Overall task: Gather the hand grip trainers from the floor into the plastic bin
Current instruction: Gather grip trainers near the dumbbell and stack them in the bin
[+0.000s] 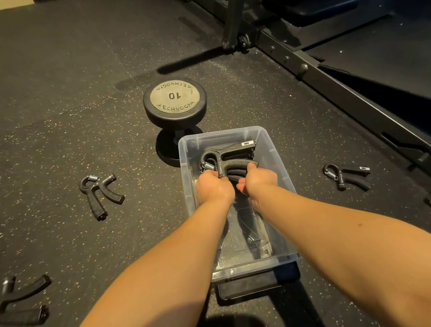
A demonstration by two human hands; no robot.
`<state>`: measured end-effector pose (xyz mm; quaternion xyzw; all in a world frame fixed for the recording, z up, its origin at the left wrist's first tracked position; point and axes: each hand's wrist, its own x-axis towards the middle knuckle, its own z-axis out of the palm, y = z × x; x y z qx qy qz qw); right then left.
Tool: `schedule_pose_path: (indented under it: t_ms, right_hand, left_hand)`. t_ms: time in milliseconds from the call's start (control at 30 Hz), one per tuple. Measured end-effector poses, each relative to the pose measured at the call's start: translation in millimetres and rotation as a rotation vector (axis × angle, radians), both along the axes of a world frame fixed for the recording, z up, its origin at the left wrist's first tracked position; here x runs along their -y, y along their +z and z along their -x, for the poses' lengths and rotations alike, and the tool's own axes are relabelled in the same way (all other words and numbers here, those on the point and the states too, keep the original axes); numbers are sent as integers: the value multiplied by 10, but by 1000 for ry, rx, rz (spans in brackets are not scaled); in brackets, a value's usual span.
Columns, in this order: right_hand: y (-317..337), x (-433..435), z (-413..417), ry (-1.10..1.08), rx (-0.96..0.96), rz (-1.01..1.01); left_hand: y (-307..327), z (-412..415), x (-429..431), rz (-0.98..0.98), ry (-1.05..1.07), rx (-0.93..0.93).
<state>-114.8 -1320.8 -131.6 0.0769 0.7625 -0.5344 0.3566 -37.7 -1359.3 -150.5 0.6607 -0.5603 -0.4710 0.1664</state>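
**Held grip trainer** point(231, 158): black, with two curved handles meeting at a looped head, a bright steel coil spring, and a small pale window on the upper handle. It is in the far half of the clear plastic bin point(282, 173). The left hand point(213, 188) curls round its spring end, and the right hand point(257, 181) curls round its lower handle.

**On the floor:** second trainer point(101, 194) left of the bin; third trainer point(347, 175) right of it; fourth trainer point(14, 298) farther left. The dumbbell point(175, 99) marked "10" stands just beyond the bin's far left corner.

dumbbell point(174, 99) just beside far-left corner of plastic bin point(221, 133), machine frame point(343, 92) along right, open floor point(61, 101) to left
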Motion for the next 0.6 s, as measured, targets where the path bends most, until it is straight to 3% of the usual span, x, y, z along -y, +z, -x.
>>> schedule_pose_path:
  t_ms: [167,400,600]
  right_hand:
    - [38,15,55,-21,83,19]
    - [-30,-43,58,30,-99,18]
    - [-11,-34,46,7,-32,27]
  left_hand:
    - [15,12,19,-12,-1,-1]
    - [44,-5,4,7,-42,35]
    - [62,15,8,7,-40,52]
